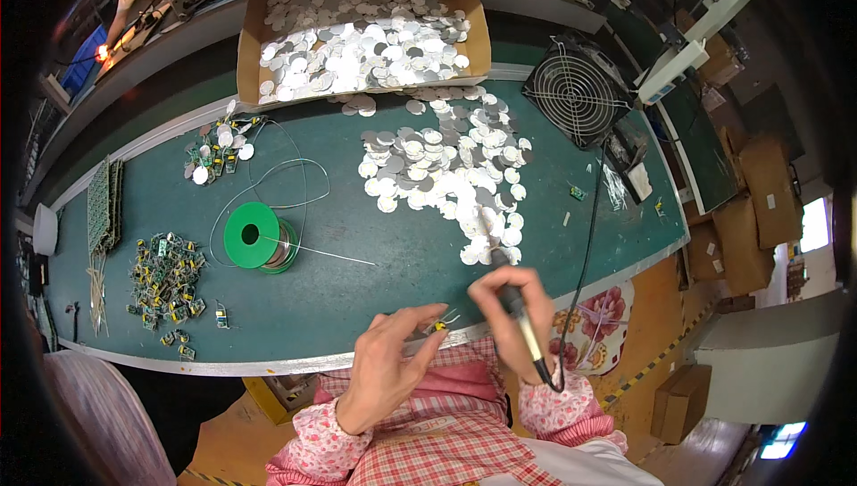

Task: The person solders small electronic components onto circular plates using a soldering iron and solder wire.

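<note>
Soldering iron: a slim dark handle with a thin metal tip, held slanted so the tip points up and away toward the near edge of a spread of silver discs, while a black cord leaves the butt end and runs up across the green desk toward a small black fan. The right hand is closed round the handle much as one holds a pen, fingers curled over it, wrist bent, the forearm in a pink floral sleeve coming up from the lower edge. Just left of it, at the desk's near edge, the left hand pinches a small part with a yellow body and fine wire leads between thumb and fingertips; the other fingers are stretched forward and the back of the hand faces up. The two hands are close together, the small part lying just beside the iron's grip.

Farther out on the desk a green spool of solder wire lies flat, a loose strand reaching right toward the discs. A heap of small green circuit boards sits at the left, and an open cardboard box full of more silver discs rests at the far side.
</note>
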Demonstrator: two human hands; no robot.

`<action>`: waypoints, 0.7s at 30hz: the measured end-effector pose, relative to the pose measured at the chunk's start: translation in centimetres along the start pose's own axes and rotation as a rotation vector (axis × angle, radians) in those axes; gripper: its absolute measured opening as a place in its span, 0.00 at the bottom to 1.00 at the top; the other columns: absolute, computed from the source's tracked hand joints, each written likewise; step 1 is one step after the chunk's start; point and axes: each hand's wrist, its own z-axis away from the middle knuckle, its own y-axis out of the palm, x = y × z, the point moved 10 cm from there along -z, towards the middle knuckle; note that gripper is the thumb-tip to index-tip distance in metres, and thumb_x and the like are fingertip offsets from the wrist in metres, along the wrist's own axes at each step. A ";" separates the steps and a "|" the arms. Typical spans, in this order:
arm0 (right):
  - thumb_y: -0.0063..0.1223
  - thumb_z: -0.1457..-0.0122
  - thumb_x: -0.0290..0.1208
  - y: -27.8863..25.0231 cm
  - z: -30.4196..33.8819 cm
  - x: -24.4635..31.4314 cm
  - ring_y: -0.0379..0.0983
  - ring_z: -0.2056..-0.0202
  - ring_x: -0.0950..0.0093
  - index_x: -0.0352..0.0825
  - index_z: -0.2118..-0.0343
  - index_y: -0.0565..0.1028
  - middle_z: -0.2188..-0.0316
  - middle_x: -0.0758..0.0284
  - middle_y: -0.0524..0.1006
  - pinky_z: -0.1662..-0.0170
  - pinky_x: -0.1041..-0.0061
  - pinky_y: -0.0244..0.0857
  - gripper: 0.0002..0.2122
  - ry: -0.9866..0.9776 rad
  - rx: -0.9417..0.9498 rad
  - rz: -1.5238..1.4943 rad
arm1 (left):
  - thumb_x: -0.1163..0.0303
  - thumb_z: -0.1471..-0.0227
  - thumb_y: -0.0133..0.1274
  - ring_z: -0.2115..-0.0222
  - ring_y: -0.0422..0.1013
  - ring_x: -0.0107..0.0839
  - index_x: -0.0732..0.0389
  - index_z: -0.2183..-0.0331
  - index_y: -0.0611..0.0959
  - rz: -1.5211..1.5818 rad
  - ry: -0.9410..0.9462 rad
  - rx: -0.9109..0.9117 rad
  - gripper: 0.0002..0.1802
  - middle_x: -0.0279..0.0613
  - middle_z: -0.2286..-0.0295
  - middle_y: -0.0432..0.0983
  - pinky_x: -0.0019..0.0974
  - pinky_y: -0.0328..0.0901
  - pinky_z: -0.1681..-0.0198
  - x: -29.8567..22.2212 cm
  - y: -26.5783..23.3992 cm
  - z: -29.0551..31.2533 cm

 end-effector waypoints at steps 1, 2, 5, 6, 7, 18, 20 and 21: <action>0.57 0.49 0.17 -1.2 -0.8 -0.6 0.75 0.73 0.73 0.31 0.67 0.71 0.73 0.64 0.76 0.69 0.77 0.66 0.08 -0.009 -0.078 0.096 | 0.77 0.56 0.59 0.73 0.71 0.31 0.62 0.65 0.80 0.006 0.001 0.001 0.11 0.40 0.71 0.77 0.30 0.66 0.68 0.2 0.0 -0.2; 0.58 0.50 0.18 -1.8 -1.8 -0.5 0.73 0.74 0.69 0.32 0.67 0.72 0.74 0.63 0.75 0.70 0.75 0.65 0.09 -0.071 -0.125 0.217 | 0.77 0.55 0.59 0.73 0.71 0.29 0.62 0.65 0.80 0.073 -0.080 0.024 0.11 0.39 0.71 0.77 0.29 0.65 0.68 1.0 0.0 -0.2; 0.59 0.53 0.18 -0.5 -5.1 0.8 0.71 0.72 0.66 0.33 0.67 0.72 0.74 0.63 0.75 0.68 0.72 0.65 0.10 -0.225 -0.094 0.432 | 0.76 0.53 0.58 0.73 0.69 0.23 0.63 0.65 0.79 0.229 -0.135 0.001 0.10 0.36 0.71 0.76 0.26 0.63 0.69 2.3 -0.1 -0.3; 0.60 0.54 0.18 0.7 -5.8 1.1 0.71 0.72 0.66 0.34 0.67 0.73 0.74 0.64 0.75 0.68 0.72 0.64 0.11 -0.307 -0.052 0.467 | 0.76 0.52 0.57 0.73 0.67 0.20 0.63 0.65 0.79 0.318 -0.103 -0.038 0.08 0.34 0.72 0.76 0.25 0.62 0.69 2.3 -0.4 -0.4; 0.61 0.56 0.18 1.7 -6.1 1.5 0.70 0.73 0.67 0.35 0.67 0.73 0.74 0.65 0.75 0.69 0.72 0.63 0.12 -0.389 -0.010 0.500 | 0.76 0.52 0.57 0.73 0.67 0.20 0.63 0.65 0.79 0.319 -0.105 -0.045 0.08 0.34 0.72 0.76 0.25 0.62 0.69 2.5 -0.5 -0.4; 0.59 0.55 0.16 0.9 -2.8 -0.3 0.72 0.75 0.67 0.34 0.66 0.74 0.76 0.62 0.73 0.72 0.74 0.64 0.12 -0.090 -0.083 0.140 | 0.75 0.48 0.55 0.73 0.68 0.15 0.64 0.67 0.78 0.490 -0.318 -0.006 0.05 0.30 0.72 0.74 0.21 0.63 0.69 5.1 0.0 0.0; 0.59 0.55 0.15 1.9 -1.0 1.0 0.72 0.76 0.67 0.34 0.65 0.74 0.76 0.62 0.72 0.72 0.74 0.65 0.13 -0.284 -0.041 0.240 | 0.75 0.48 0.55 0.73 0.68 0.15 0.64 0.67 0.77 0.543 -0.322 -0.018 0.05 0.31 0.72 0.74 0.21 0.64 0.69 5.0 0.1 -0.1; 0.59 0.54 0.15 2.2 0.1 0.9 0.73 0.75 0.71 0.34 0.64 0.74 0.75 0.63 0.73 0.72 0.76 0.65 0.13 -0.335 -0.016 0.345 | 0.75 0.47 0.55 0.73 0.68 0.15 0.65 0.67 0.77 0.597 -0.326 -0.034 0.05 0.31 0.73 0.74 0.22 0.64 0.69 5.0 0.2 -0.2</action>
